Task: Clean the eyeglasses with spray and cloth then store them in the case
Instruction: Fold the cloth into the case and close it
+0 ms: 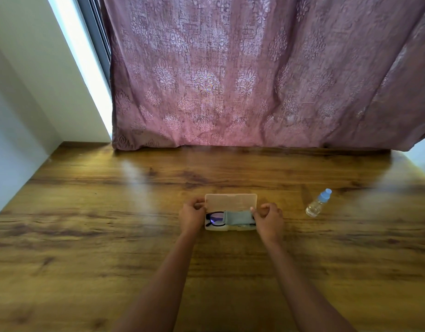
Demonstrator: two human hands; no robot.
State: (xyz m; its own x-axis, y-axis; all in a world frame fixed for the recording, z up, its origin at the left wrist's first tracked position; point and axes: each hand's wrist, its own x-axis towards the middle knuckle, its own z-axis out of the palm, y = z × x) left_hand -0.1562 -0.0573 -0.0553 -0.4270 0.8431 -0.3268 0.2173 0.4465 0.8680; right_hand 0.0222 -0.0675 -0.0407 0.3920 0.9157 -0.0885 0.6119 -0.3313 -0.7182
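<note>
Cloth point(237, 217) hides half the eyeglasses point(216, 218); each hand, left point(191, 216), right point(270, 219), grips the case point(230, 202).

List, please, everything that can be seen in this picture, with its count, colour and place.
case: one, pale translucent, lid up, centre of table
eyeglasses: one pair, black frame, inside the case, left part showing
cloth: one, grey-blue, in the case over the eyeglasses
spray bottle: one, clear with blue cap, right of the case
table: one, brown wood
curtain: one, patterned mauve, behind the table
wall: white, at left
left hand: at the case's left end
right hand: at the case's right end
</note>
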